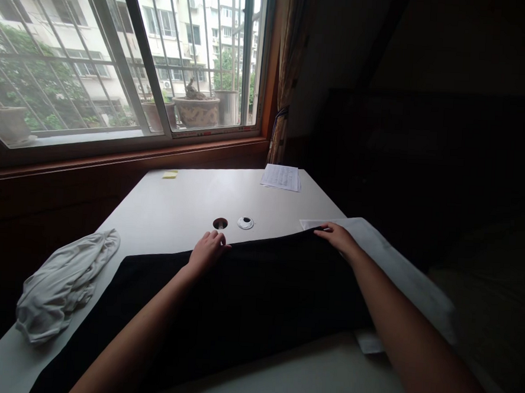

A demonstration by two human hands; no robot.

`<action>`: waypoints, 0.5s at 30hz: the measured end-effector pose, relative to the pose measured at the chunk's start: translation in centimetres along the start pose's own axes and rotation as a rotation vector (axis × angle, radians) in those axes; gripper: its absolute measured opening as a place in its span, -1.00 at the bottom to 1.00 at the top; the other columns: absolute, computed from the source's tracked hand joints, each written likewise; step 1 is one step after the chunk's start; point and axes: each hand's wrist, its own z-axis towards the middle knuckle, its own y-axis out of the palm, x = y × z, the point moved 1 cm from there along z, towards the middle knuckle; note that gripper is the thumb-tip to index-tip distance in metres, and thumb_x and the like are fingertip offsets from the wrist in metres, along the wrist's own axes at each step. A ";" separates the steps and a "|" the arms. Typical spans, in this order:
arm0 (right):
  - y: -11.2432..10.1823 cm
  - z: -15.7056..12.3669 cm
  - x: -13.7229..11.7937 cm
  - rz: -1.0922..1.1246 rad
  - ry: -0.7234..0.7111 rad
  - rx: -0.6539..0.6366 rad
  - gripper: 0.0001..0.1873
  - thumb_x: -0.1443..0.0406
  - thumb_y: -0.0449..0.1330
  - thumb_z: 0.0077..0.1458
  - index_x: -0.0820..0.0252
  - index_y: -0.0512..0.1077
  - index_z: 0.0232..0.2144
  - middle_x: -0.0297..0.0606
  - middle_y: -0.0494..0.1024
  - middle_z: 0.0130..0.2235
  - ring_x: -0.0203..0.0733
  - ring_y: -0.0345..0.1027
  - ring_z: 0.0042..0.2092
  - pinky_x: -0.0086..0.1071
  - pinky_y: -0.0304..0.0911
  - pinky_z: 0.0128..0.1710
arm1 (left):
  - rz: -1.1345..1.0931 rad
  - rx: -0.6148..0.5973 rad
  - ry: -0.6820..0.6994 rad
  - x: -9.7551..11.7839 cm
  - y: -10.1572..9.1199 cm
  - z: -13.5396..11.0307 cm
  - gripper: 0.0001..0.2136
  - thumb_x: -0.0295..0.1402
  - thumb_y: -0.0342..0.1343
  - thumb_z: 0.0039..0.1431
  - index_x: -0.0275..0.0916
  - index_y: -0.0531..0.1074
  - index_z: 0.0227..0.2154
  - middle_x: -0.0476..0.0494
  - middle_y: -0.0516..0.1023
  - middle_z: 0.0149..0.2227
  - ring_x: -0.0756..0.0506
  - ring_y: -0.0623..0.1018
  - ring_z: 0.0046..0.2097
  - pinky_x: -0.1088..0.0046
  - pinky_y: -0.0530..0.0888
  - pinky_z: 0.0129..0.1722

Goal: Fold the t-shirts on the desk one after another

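A long black garment [256, 297], trouser-like in outline, lies flat across the white table [200, 193]. Its dark cloth hides any seams or folds. My left hand [208, 249] is closed at the middle of the garment's far edge, fingers curled over the cloth. At the far right corner, my right hand [335, 235] pinches the same edge between thumb and fingers. Both forearms reach over the garment, and the left one covers part of it. White sheet-like material [388, 246] lies under and beyond the garment's right end.
A crumpled light grey cloth [65, 285] hangs over the table's left edge. Toward the back are printed papers [281, 177] and yellow sticky notes [170, 173]. A round cable hole [220, 223] and a white round cap [245, 223] sit just past the garment. Behind stands a barred window [164, 54].
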 end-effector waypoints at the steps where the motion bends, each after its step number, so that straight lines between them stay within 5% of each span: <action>1: 0.0 0.1 0.0 -0.026 -0.021 0.039 -0.65 0.05 0.36 -0.07 0.12 0.51 -0.28 -0.18 0.64 -0.25 -0.01 0.54 -0.27 -0.21 0.42 -0.26 | 0.001 0.008 0.006 0.0 0.0 0.0 -0.83 -0.16 0.06 0.39 -0.14 0.39 -0.19 -0.13 0.48 -0.12 -0.18 0.43 -0.07 0.28 0.43 -0.11; 6: 0.9 -0.6 -0.4 -0.243 -0.154 0.218 -0.81 0.13 0.29 -0.01 0.06 0.47 -0.34 -0.23 0.60 -0.30 -0.01 0.49 -0.23 -0.15 0.42 -0.17 | -0.004 0.053 0.011 -0.2 0.1 -0.3 -0.82 -0.17 0.05 0.39 -0.14 0.41 -0.14 -0.16 0.47 -0.08 -0.20 0.41 -0.01 0.20 0.45 -0.01; 11: 2.1 -4.4 -3.6 -0.522 -0.411 0.402 -0.61 0.27 0.14 0.17 0.05 0.43 0.06 0.00 0.46 0.06 0.23 0.34 0.08 0.07 0.34 0.02 | 0.097 0.120 0.044 0.5 -0.2 -0.3 -0.74 -0.24 0.02 0.39 -0.13 0.42 0.05 -0.25 0.45 0.11 -0.29 0.40 0.13 0.08 0.44 0.07; 15: 4.2 -8.0 -6.1 -0.586 -0.618 0.225 -0.54 0.26 0.07 0.28 0.00 0.37 0.21 -0.03 0.34 0.26 0.27 0.19 0.26 0.13 0.21 0.21 | 0.100 0.130 0.260 4.4 0.0 -0.4 -0.62 -0.32 -0.10 0.44 -0.12 0.31 0.25 -0.22 0.34 0.31 -0.28 0.21 0.38 -0.03 0.17 0.35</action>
